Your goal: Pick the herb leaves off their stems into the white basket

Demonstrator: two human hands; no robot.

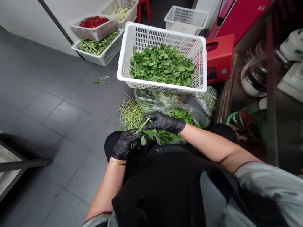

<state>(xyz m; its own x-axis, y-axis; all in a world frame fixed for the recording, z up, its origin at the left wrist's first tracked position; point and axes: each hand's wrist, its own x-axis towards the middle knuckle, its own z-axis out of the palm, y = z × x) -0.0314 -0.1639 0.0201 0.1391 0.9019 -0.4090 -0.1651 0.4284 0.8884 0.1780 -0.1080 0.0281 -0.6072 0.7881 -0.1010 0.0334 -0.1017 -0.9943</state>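
Your gloved left hand has its fingers curled closed around the lower end of a green stem, which slants up between your hands, just nearer you than the stem pile. Rightward, your gloved right hand pinches the stem's upper end, fingertips narrow, beside loose leafy greens.

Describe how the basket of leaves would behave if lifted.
The basket is probably light for its size: slotted walls, leaves inside. It should stay stiff, given its broad rim. Tilted, it might spill, the leaves lying loose.
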